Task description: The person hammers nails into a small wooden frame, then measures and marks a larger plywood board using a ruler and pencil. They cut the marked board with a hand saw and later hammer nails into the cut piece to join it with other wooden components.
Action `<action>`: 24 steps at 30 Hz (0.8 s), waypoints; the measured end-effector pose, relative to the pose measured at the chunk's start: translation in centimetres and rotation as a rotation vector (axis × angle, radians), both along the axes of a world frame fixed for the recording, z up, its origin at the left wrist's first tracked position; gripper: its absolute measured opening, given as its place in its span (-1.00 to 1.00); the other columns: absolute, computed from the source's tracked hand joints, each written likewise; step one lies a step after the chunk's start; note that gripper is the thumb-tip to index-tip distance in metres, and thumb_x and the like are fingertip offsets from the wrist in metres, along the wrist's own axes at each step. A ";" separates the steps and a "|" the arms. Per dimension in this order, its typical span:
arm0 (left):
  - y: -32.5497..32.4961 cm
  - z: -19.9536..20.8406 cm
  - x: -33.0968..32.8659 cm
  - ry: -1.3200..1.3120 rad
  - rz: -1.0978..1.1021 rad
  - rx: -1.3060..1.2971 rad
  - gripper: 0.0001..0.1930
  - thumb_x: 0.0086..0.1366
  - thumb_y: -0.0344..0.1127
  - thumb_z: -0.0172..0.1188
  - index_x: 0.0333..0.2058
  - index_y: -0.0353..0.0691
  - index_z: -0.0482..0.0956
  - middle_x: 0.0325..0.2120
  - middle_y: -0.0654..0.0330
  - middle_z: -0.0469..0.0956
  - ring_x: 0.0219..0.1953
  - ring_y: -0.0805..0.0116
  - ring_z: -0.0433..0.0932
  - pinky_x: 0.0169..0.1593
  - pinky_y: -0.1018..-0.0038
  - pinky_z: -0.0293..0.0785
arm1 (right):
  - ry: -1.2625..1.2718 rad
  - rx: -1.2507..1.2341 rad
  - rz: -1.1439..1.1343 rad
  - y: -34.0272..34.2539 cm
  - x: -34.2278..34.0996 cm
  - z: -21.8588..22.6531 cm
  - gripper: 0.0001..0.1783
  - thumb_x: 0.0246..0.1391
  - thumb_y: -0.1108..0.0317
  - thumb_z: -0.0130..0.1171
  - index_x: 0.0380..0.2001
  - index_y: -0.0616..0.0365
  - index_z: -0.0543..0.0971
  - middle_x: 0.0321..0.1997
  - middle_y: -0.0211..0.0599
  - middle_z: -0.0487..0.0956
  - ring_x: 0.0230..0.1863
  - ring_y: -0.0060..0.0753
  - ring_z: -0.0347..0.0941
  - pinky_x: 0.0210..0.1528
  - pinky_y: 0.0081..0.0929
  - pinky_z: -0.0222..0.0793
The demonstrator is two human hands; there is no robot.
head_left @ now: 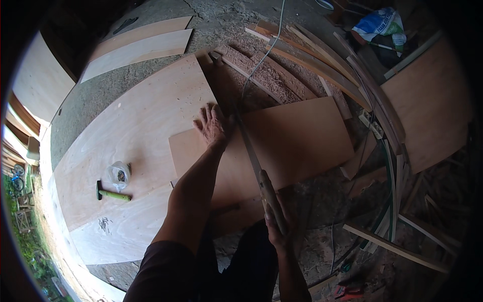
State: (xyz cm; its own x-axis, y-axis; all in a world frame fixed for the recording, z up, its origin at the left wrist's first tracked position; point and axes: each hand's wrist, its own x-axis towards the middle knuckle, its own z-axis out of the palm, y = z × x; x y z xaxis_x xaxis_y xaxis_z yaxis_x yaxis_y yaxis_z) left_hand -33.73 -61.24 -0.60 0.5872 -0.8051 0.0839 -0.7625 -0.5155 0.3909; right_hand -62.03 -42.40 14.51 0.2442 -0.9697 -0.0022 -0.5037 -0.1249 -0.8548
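My right hand (276, 226) is wrapped round the wooden handle of a handsaw (251, 151). The blade points away from me and lies across a brown plywood board (297, 136), its far end near the board's far edge. My left hand (213, 124) presses down with fingers spread, just left of the blade, partly over the board's far edge. Beneath that board's left part lies a larger pale plywood sheet (136, 110); its right part juts out past the sheet. How deep the blade sits in the wood cannot be made out.
On the pale sheet lie a green-handled hammer (114, 195), a clear plastic bag (119, 175) with small contents and a small pile of nails (104, 224). Wood strips (312, 60) and shavings lie at the far right. A cable (265, 55) crosses the floor there.
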 end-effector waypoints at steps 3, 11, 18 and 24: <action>0.2 -0.2 0.0 -0.015 0.013 0.004 -0.21 0.25 0.24 0.15 0.33 -0.07 0.24 0.43 0.19 0.10 0.50 0.11 -0.06 0.43 -0.20 -0.25 | -0.052 -0.147 -0.005 4.1 -3.0 -0.9 -0.44 0.26 0.12 0.13 0.20 0.23 0.47 0.08 0.07 0.54 0.08 0.11 0.53 0.10 -0.14 0.44; -0.2 -0.9 -0.1 -0.032 -0.052 0.113 -0.20 0.41 0.26 -0.12 0.46 -0.06 0.04 0.52 0.20 -0.08 0.55 0.07 -0.21 0.46 -0.20 -0.40 | -0.038 0.037 -0.001 -1.1 0.6 1.3 -0.42 0.20 0.18 0.20 0.21 0.29 0.47 0.09 0.10 0.57 0.02 0.07 0.59 0.07 -0.18 0.47; -0.5 -1.8 -0.2 -0.053 -0.060 0.112 -0.30 0.49 0.13 -0.22 0.48 -0.02 0.00 0.52 0.26 -0.09 0.55 0.09 -0.20 0.47 -0.20 -0.40 | -0.060 -0.069 -0.036 6.3 -5.2 -1.6 -0.35 0.18 0.15 0.25 0.22 0.36 0.45 0.06 0.07 0.61 0.03 0.03 0.61 0.07 -0.16 0.48; -1.5 -1.3 0.4 -0.026 -0.070 0.114 -0.31 0.43 -0.08 -0.10 0.48 -0.02 0.00 0.52 0.26 -0.09 0.56 0.12 -0.22 0.46 -0.25 -0.44 | -0.062 -0.036 -0.076 4.3 -5.1 -0.9 -0.39 0.13 0.24 0.24 0.20 0.36 0.47 0.02 0.07 0.63 -0.02 0.04 0.63 -0.01 -0.21 0.52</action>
State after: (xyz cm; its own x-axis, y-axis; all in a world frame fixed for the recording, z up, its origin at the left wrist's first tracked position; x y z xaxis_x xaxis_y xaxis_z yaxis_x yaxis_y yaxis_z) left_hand -33.33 -62.72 -1.90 0.5285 -0.8489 0.0039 -0.8070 -0.5009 0.3127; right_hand -67.11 -38.05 13.58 0.1681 -0.9847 0.0459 -0.4592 -0.1195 -0.8803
